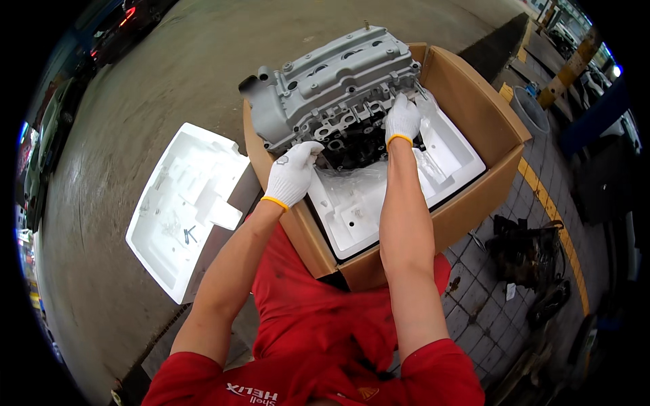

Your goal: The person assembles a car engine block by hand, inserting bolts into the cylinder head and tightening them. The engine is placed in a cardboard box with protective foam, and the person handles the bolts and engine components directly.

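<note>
**Engine part gripped at the open carton**

A grey cast-metal engine part [338, 84] is held tilted over the far-left end of a brown cardboard box [474, 101], its lower edge still inside the box and its upper body raised above the rim. The left hand [292, 172], in a white knit glove with a yellow cuff, is closed on the near-left lower edge of the part. The right hand [403, 118], gloved the same way, is pressed against the part's right side, fingers curled on the dark underside; how firmly it is clenched cannot be told. Inside the box, a white foam tray [365, 210] is seen, with clear plastic film [433, 162] crumpled over it just beside the right hand. A second white foam piece [183, 203], moulded with recesses, is laid on the concrete floor [135, 101] to the left of the box. Dark metal parts [525, 254] are lying on the tiled paving to the right, well apart from the box, beyond a yellow painted line [552, 216].
</note>
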`<state>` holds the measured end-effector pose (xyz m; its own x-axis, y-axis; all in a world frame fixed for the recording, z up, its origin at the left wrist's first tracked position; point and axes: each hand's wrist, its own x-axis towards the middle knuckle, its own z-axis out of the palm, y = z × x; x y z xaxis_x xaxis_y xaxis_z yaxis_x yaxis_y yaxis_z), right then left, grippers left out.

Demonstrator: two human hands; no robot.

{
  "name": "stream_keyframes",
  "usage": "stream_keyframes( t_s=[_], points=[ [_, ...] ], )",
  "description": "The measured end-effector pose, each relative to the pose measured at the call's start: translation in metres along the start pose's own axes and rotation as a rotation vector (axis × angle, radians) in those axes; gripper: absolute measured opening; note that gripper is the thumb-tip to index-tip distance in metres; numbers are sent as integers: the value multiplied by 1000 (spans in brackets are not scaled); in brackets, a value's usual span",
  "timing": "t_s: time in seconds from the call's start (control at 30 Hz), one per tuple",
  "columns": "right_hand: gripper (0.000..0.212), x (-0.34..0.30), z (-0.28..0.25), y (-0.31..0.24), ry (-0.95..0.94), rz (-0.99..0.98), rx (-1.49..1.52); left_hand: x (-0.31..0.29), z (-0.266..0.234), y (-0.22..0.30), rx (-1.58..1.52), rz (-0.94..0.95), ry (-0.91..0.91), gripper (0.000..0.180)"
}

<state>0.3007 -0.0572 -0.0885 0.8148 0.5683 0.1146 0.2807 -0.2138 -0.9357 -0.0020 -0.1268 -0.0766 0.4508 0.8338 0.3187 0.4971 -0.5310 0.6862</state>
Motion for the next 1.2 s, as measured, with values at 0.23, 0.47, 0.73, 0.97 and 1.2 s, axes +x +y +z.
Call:
stream_keyframes(
  t_s=[0.23,0.47,0.73,0.97,1.2],
  points=[
    [57,-21,-22,-17,7,-95,-192,1,4,0,0,37,3,22],
    [40,-37,-17,-26,24,-52,-256,-2,-1,-12,-86,-76,-37,25],
    [43,-22,-26,-16,0,57,-52,7,9,-11,-165,-112,-101,27],
    [41,-17,-24,-16,-71,142,73,8,7,-10,-153,-136,-104,26],
    [53,-46,-18,-22,-89,139,94,16,6,-20,-223,-190,-91,28]
  ],
)
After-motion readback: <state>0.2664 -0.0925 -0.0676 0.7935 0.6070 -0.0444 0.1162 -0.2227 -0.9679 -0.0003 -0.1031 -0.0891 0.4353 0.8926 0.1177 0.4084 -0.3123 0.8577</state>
